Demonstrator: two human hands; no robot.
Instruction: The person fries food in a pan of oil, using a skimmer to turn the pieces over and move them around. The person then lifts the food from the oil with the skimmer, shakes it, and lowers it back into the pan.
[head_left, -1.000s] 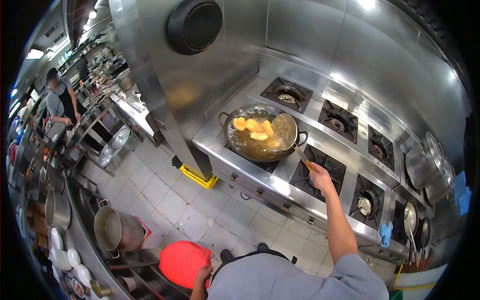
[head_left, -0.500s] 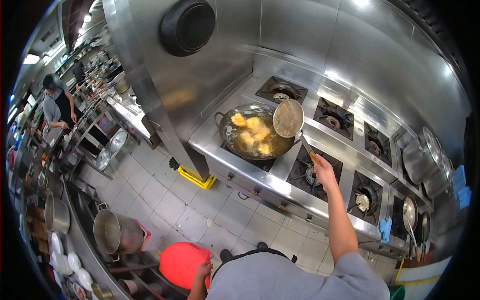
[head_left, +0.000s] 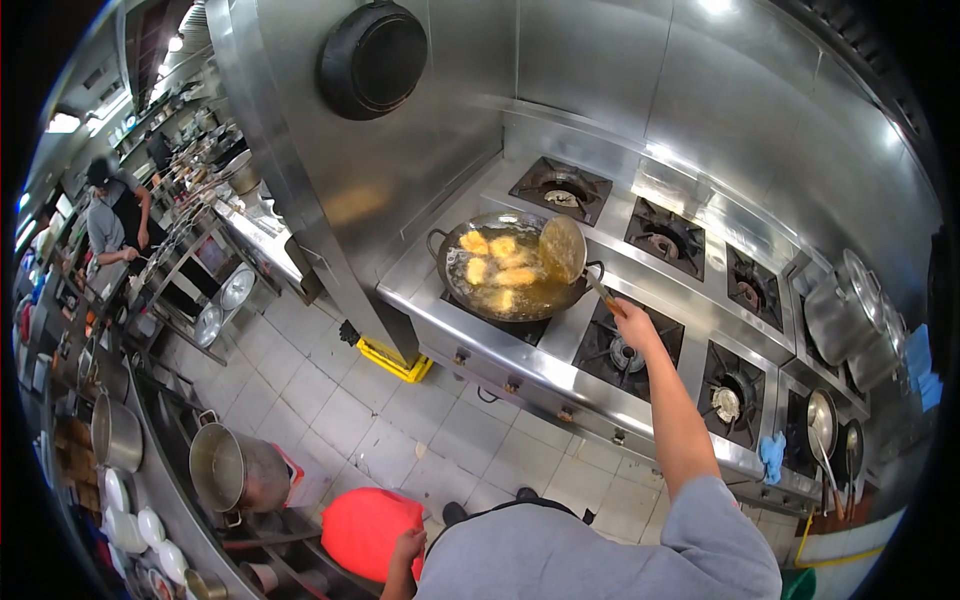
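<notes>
My right hand (head_left: 634, 328) is closed around the wooden handle of a skimmer (head_left: 562, 248). The skimmer's round head is tilted and dips into the oil at the right side of a large black wok (head_left: 440, 262). Several golden fried pieces (head_left: 502, 274) float in the bubbling oil to its left. At the bottom of the view, my left hand (head_left: 408, 547) hangs low with curled fingers, beside a rounded red object (head_left: 370, 532). Whether it grips the red object's edge or something else is hidden.
Several burners (head_left: 660, 240) surround the wok on the steel stove. Metal pots (head_left: 850, 305) and a ladle (head_left: 821, 425) stand at the right. A large pot (head_left: 235, 470) is at lower left, near white plates (head_left: 150, 525). A co-worker (head_left: 120, 215) stands far left.
The skimmer head has lowered from above the wok's right rim into the oil, moving slightly left. My right hand has shifted a little left. The fried pieces have spread apart.
</notes>
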